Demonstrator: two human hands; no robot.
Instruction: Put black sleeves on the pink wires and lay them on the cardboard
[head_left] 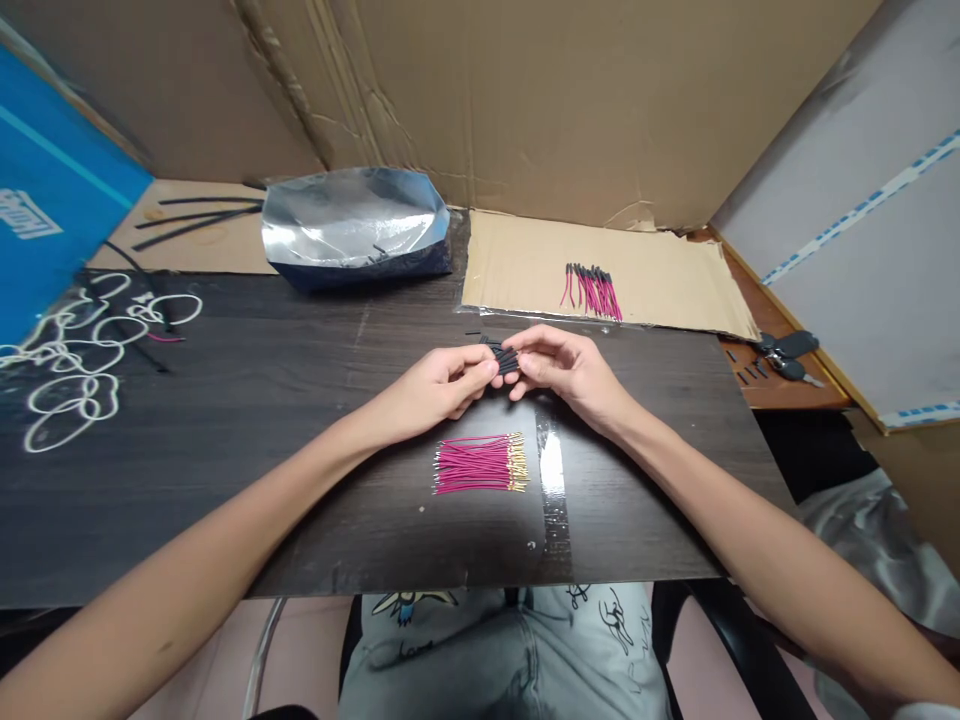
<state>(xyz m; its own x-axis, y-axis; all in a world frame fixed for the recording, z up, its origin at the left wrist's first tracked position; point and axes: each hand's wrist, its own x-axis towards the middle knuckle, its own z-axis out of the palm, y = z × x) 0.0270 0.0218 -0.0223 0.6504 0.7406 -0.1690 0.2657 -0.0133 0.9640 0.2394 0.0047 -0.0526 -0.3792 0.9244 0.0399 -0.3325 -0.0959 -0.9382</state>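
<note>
A small row of short black tubes, which look like heat-shrink tubing, lies side by side between my two hands. My left hand pinches their left ends between thumb and fingers. From the other side, the thumb and fingertips of my right hand close on their right ends. A few more loose black pieces lie on the table just beyond my left fingertips. Below my hands is a neat bundle of magenta wires with gold-coloured terminals at the right ends.
An open silver pouch stands at the back, beside long black tubes. Magenta wires with black ends rest on a cardboard sheet. White loops lie at left, keys at right. Cardboard walls rise behind.
</note>
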